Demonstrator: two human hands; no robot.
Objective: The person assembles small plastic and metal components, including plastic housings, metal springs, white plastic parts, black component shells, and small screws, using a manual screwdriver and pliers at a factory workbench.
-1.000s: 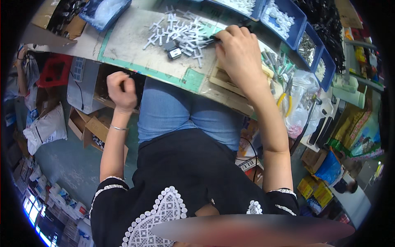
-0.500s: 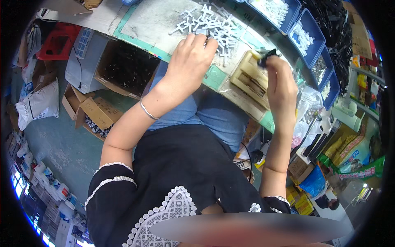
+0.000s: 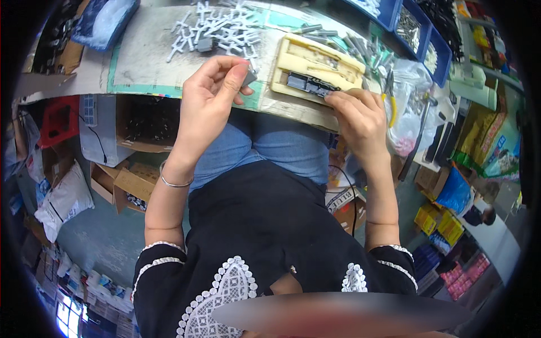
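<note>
A small grey block-shaped part (image 3: 250, 76) is pinched between the thumb and fingers of my left hand (image 3: 207, 101), just over the near edge of the bench. My right hand (image 3: 360, 119) has its fingertips closed on the right end of a long black part (image 3: 304, 83). That black part lies in the near slot of a cream-coloured block fixture (image 3: 288, 55). Beyond my left hand spreads a pile of pale grey branched plastic pieces (image 3: 228, 31), with another grey block (image 3: 204, 44) among them.
Grey tube-like pieces (image 3: 358, 45) lie behind the fixture. Yellow-handled pliers (image 3: 393, 110) and a clear plastic bag (image 3: 410, 84) are right of my right hand. Blue bins (image 3: 433, 59) line the far right; a blue tray (image 3: 101, 42) stands far left.
My left hand has drawn back from the pile with a grey block. My right hand has lowered the black part from above the fixture into its slot. The view has turned.
</note>
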